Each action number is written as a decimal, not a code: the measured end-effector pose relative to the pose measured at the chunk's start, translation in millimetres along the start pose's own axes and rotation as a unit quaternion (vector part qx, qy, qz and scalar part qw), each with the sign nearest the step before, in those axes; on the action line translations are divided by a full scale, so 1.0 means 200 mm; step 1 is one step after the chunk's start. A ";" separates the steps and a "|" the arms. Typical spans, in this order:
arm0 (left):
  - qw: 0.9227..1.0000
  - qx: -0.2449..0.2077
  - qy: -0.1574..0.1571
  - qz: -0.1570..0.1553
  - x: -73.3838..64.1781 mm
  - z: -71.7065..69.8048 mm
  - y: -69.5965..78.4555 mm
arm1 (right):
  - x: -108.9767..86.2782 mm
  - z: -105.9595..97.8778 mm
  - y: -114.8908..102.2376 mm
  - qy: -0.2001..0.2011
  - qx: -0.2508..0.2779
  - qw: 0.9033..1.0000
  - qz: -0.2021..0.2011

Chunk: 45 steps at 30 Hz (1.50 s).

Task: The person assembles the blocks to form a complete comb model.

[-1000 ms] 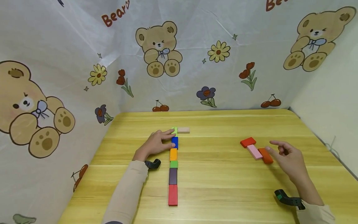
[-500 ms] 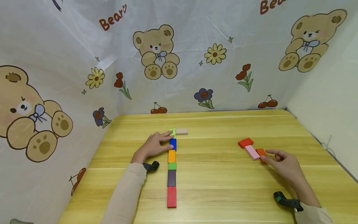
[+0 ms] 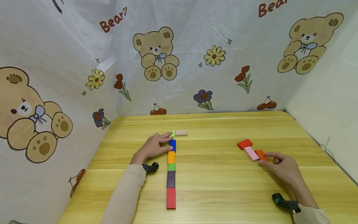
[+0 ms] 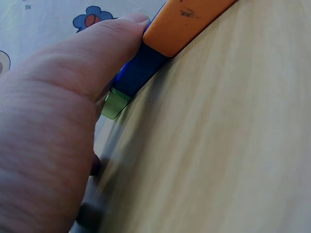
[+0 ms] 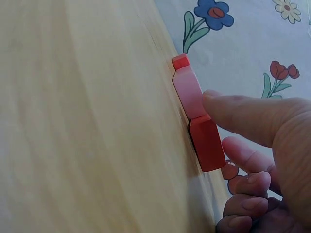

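My left hand (image 3: 151, 145) rests at the far end of a column of coloured blocks, its fingertips on a light green block (image 3: 172, 134) and its thumb on a blue block (image 3: 172, 146). The thumb also lies along the blue block (image 4: 141, 68) in the left wrist view. At the right, my right hand (image 3: 282, 168) pinches an orange-red block (image 3: 261, 154) between thumb and index finger, the other fingers curled in. A pink block (image 3: 251, 153) lies against it, and a red block (image 3: 245, 144) touches the pink one's far end.
Nearer along the column lie a yellow-orange block (image 3: 171, 157), a green block (image 3: 172, 167), a dark purple block (image 3: 171, 179) and a long red block (image 3: 171, 198). A beige block (image 3: 181, 133) juts right from its far end. A printed cloth (image 3: 181, 93) hangs behind the table.
The right hand has moved left and in, from beside the orange-red block to a pinch round it. The left hand has stayed on the column. The head view has shifted slightly.
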<state>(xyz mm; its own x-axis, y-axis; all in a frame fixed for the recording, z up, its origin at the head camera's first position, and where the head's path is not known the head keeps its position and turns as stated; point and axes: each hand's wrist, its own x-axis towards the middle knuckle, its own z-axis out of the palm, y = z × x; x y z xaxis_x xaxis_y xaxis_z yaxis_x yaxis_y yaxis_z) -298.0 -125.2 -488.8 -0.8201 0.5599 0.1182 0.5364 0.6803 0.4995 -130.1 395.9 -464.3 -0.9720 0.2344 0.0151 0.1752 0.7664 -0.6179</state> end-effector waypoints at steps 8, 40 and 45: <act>1.000 -0.008 -0.006 0.002 0.00 0.01 -0.01 | -0.01 0.00 0.02 0.003 -0.022 1.000 0.018; 1.000 -0.022 -0.013 -0.004 0.00 -0.01 0.02 | -0.01 0.03 0.03 0.085 -0.018 0.995 0.045; 1.000 -0.028 -0.010 -0.011 0.00 -0.01 0.01 | 0.01 0.04 0.04 0.113 -0.021 0.993 0.015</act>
<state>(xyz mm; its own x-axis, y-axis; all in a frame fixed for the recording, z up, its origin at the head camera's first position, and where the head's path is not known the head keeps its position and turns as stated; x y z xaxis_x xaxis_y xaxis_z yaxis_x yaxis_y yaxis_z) -296.8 -124.3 -486.7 -0.8276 0.5541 0.0894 0.5052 0.6661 0.5487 -130.9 397.7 -474.9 -0.9075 0.3813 0.1762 0.2138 0.7804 -0.5877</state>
